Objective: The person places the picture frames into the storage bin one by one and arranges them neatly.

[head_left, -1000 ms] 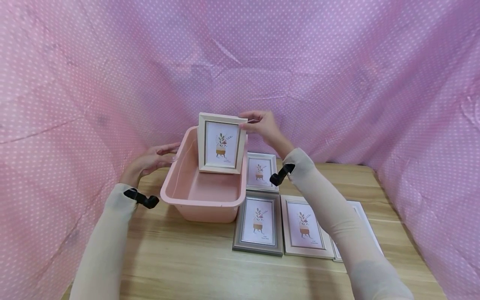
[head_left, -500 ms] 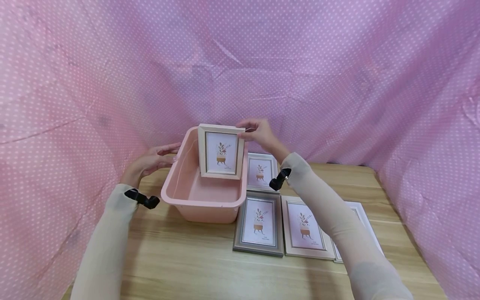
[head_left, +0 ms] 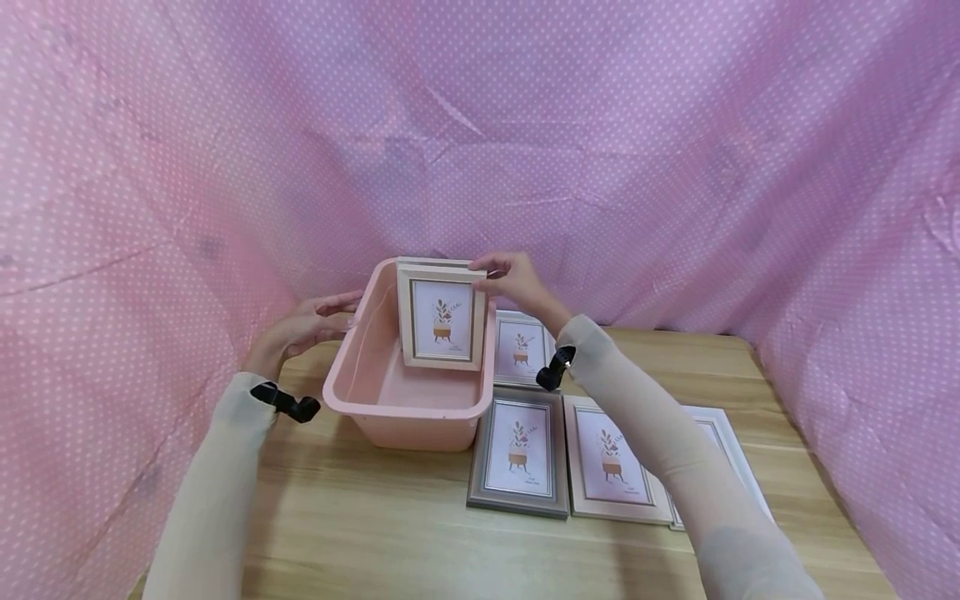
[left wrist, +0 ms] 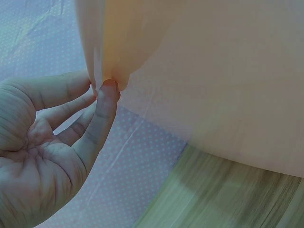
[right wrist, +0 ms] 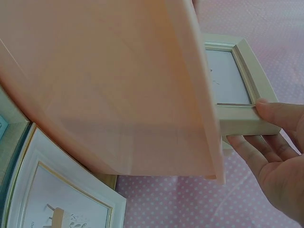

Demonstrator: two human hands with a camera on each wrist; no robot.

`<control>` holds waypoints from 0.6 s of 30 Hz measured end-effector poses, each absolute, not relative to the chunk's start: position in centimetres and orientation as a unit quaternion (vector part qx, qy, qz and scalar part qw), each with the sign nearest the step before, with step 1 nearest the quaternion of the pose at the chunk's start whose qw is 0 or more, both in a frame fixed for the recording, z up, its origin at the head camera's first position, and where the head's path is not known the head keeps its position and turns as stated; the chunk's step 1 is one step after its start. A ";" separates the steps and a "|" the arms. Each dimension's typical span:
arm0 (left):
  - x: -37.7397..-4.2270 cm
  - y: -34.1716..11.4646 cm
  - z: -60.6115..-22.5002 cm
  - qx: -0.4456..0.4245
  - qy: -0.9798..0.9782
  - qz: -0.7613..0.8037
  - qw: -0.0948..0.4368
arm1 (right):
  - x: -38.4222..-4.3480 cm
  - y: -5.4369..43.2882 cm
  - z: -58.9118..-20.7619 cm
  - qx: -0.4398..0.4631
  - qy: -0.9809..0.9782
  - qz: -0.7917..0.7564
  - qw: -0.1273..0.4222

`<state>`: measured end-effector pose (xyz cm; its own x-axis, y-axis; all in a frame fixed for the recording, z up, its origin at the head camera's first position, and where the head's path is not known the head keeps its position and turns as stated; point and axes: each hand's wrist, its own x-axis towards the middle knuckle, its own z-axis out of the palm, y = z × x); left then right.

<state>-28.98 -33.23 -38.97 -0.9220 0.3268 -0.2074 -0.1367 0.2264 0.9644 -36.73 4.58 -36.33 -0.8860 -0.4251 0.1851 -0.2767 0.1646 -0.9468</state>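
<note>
Right hand is reaching over the far right corner of the pink bin, pinching the top right corner of a cream picture frame with thumb on the front face and fingers behind it. The frame is standing upright, print facing the camera, lower part dipping inside the bin against its far wall; whether it is touching the bin floor is not visible. Left hand is sitting at the bin's left rim, fingers loosely extended, one fingertip touching the rim edge, gripping nothing. The bin is sitting on the wooden bench. To the right of the bin, more frames are lying flat on the bench: a small white one just beside it, a grey one by its near right corner, then a cream-pink one. A further white frame is lying mostly hidden under the right sleeve. Pink dotted cloth is closing in the scene behind and to both sides of the bin.
</note>
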 end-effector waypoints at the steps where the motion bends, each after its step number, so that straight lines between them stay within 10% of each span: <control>1: -29.0 -33.3 -39.0 0.063 0.760 0.619 0.187 | -36.8 4.5 -36.5 -0.231 0.762 -0.602 0.060; 18: -29.4 -33.4 -39.5 0.071 0.754 0.625 0.186 | -37.2 3.3 -37.6 -0.234 0.776 -0.584 0.044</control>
